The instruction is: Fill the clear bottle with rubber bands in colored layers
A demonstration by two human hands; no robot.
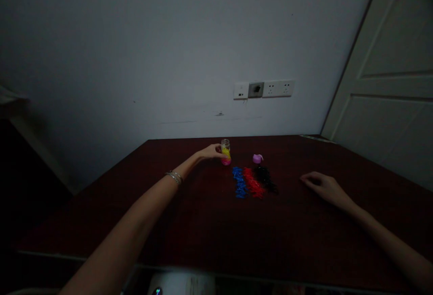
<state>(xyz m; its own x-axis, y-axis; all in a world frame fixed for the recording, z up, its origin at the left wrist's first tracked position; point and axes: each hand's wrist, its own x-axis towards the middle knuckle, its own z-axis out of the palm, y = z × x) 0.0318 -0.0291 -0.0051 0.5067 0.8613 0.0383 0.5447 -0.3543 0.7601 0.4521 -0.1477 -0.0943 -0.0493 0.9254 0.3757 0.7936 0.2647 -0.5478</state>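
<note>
My left hand [212, 151] is closed around a small clear bottle [226, 152], which stands upright without a lid. Inside it, yellow bits lie above a pink layer. A purple cap [257, 159] lies on the table to the right of the bottle. In front of these are three strips of small thin pieces, side by side: blue pieces [240, 182], red pieces [253, 183] and black pieces [265, 178]. What they are is too small to tell. My right hand [323, 186] rests on the table right of the black pieces, thumb and fingertips together, nothing visible in them.
The dark red-brown table [203, 232] runs back to a pale wall [169, 60]. Wall sockets [277, 88] sit above its far edge. A panelled white door [389, 119] stands at the right. Below the front edge a white object [182, 283] partly shows.
</note>
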